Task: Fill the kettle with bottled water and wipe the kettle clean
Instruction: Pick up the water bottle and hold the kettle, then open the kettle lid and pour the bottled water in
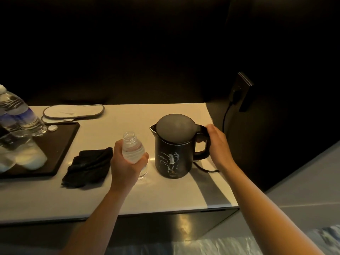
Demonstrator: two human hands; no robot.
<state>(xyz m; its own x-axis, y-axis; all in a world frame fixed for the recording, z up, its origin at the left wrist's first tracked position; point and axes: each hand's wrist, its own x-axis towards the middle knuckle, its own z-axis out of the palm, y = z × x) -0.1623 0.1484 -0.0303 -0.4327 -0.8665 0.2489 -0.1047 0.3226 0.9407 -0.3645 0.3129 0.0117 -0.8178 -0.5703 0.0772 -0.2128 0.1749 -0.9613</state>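
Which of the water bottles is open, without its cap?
The bottle in the left hand, beside the kettle. The bottles on the tray appear capped.

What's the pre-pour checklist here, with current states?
1. Bottle uncapped: ok. The open bottle in the left hand has no cap; a white cap lies on the tray's edge.
2. Bottle holds water: cannot tell, clear plastic in dim light.
3. Kettle lid open: not ok. The lid sits shut on the kettle.
4. Kettle steadied: ok. The right hand is on the handle.
5. Cloth ready for wiping: ok. The black cloth lies beside the bottle.
6. Cord clear: cannot tell. The cord trails behind the kettle.
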